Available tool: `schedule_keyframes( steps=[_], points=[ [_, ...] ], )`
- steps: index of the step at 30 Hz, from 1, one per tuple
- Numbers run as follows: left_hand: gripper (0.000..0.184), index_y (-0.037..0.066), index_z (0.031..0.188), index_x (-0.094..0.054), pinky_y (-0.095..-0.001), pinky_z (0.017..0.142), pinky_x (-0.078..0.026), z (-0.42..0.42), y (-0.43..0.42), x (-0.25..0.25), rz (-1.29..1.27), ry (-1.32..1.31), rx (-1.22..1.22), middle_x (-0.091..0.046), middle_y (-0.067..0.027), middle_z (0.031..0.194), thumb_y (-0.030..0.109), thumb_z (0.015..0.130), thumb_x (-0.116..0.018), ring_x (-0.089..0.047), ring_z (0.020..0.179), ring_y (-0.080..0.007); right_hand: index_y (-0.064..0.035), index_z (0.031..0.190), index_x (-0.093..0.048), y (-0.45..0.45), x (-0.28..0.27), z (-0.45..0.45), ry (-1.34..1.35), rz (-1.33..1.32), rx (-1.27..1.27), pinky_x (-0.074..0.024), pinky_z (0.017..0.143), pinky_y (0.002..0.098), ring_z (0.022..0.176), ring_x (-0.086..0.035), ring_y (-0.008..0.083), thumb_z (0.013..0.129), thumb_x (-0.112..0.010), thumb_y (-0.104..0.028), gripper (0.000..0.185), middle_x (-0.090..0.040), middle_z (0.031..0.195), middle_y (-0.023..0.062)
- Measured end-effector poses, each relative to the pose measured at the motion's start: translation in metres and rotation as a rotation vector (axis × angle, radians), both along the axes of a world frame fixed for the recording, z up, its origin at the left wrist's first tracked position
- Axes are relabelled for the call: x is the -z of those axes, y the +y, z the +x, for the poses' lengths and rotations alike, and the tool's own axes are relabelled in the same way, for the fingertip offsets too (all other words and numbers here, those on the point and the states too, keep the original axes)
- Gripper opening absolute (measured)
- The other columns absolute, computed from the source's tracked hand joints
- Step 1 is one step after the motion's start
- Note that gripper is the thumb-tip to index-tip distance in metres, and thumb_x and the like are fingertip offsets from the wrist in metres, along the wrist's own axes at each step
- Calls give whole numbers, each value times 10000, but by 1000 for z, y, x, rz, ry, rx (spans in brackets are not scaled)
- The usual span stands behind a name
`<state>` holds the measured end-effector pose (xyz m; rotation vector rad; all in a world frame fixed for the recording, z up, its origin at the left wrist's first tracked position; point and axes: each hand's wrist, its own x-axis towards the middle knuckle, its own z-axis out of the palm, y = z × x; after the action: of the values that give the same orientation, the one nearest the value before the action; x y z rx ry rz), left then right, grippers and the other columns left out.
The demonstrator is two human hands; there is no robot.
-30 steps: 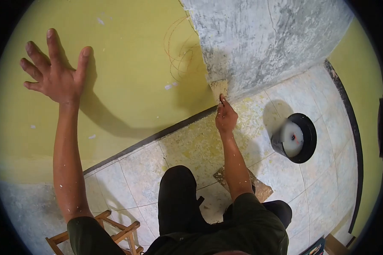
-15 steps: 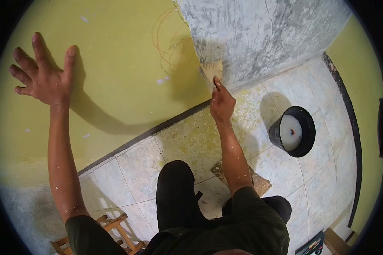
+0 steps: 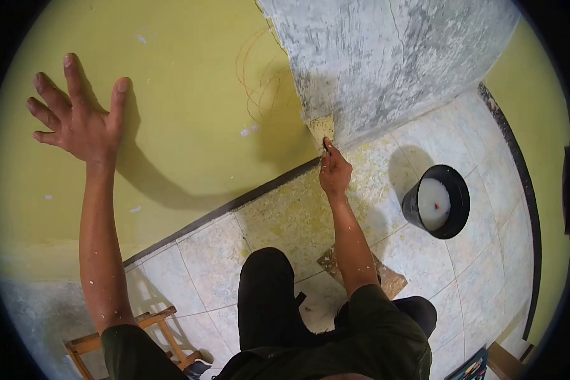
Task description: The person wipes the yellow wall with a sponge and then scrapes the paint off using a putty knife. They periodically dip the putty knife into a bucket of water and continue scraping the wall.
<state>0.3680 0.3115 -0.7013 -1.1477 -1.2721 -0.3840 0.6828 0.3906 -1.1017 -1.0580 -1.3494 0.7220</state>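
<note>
My left hand [image 3: 85, 120] lies flat with spread fingers on the yellow-green painted wall [image 3: 190, 95]. Low on the wall, my right hand [image 3: 335, 171] grips a scraper [image 3: 323, 130], its wide blade flecked with paint bits. The blade is at the border between the green paint and the bare grey wall [image 3: 373, 57], just above the floor. Thin reddish scribbled lines show on the green paint left of that border.
Paint flakes litter the tiled floor [image 3: 424, 266] below my right hand. A black bucket [image 3: 415, 206] with whitish contents stands at the right. A brown board [image 3: 392, 283] lies beneath my right forearm. A wooden stool [image 3: 85, 344] is at the lower left.
Between the earlier frames the scraper moved up along the paint border; now it is lower again, close to the floor. My left hand stays on the wall while the whole view shifts slightly.
</note>
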Motion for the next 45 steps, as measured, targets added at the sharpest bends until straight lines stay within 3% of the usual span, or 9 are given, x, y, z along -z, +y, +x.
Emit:
schedule_keyframes(
  steps=[16, 18, 22, 24, 25, 35, 38, 40, 45],
  points=[
    [868, 423, 1534, -388, -856, 983, -182, 6, 1, 0, 15, -43, 37, -181, -78, 1675, 870, 799, -497, -167, 1479, -500, -135, 1282, -687, -22, -19, 13, -226, -152, 13, -564, 689, 382, 767, -718, 325, 920, -634, -70, 371, -747, 1033, 160],
    [860, 423, 1526, -401, -857, 973, -192, 2, 1, 0, 18, -33, 32, -186, -74, 1673, 870, 798, -498, -168, 1479, -499, -54, 1299, -675, -22, -19, 11, -210, -150, 25, -466, 603, 262, 558, -499, 98, 959, -594, -45, 349, -743, 808, 105],
    [862, 424, 1530, -400, -862, 963, -184, -6, 1, -1, 10, 20, 19, -166, -65, 1681, 868, 798, -499, -124, 1502, -478, -66, 1295, -681, -10, -3, 9, 1, 21, 67, -468, 602, 264, 581, -496, 75, 965, -609, -79, 338, -765, 894, 114],
    [873, 416, 1535, -398, -864, 967, -175, -3, 2, 1, 5, -6, 42, -142, -59, 1690, 873, 797, -495, -58, 1531, -439, -63, 1290, -684, -9, -28, 8, -175, 32, 59, -482, 630, 251, 588, -536, 85, 970, -610, -98, 330, -770, 1038, 131],
    [872, 410, 1540, -393, -870, 978, -147, -3, 2, 2, -2, -15, 39, -115, -56, 1698, 868, 805, -492, 10, 1550, -405, -97, 1248, -702, -7, -42, -2, -112, 107, 81, -570, 700, 373, 803, -734, 300, 920, -598, -44, 348, -737, 1086, 179],
    [855, 411, 1544, -384, -870, 994, -117, -2, -3, 5, -50, -59, 39, -79, -49, 1706, 844, 818, -511, 52, 1556, -388, -46, 1238, -695, -13, -90, -17, -92, 164, 161, -580, 773, 358, 923, -744, 318, 930, -601, -50, 323, -732, 1119, 186],
    [859, 403, 1543, -392, -867, 994, -117, 0, 0, 1, -20, -33, 64, -80, -53, 1707, 847, 817, -507, 58, 1557, -387, -21, 1242, -687, -19, -104, -14, -89, -136, 108, -579, 810, 349, 962, -740, 322, 937, -592, -49, 320, -727, 1145, 186],
    [856, 406, 1537, -402, -860, 998, -114, -1, -2, 2, -33, -51, 41, -89, -54, 1706, 847, 812, -514, 46, 1557, -389, -40, 1249, -687, -19, -50, -20, -70, 107, 139, -578, 790, 358, 952, -739, 326, 941, -592, -54, 322, -728, 1141, 178],
    [892, 400, 1551, -383, -830, 1040, -28, 2, -1, 1, -29, -79, 81, -85, -57, 1709, 860, 798, -514, 77, 1560, -374, -66, 1235, -696, -10, -107, -23, -74, 119, 154, -579, 759, 358, 932, -739, 324, 930, -594, -49, 322, -736, 1132, 161]
  ],
)
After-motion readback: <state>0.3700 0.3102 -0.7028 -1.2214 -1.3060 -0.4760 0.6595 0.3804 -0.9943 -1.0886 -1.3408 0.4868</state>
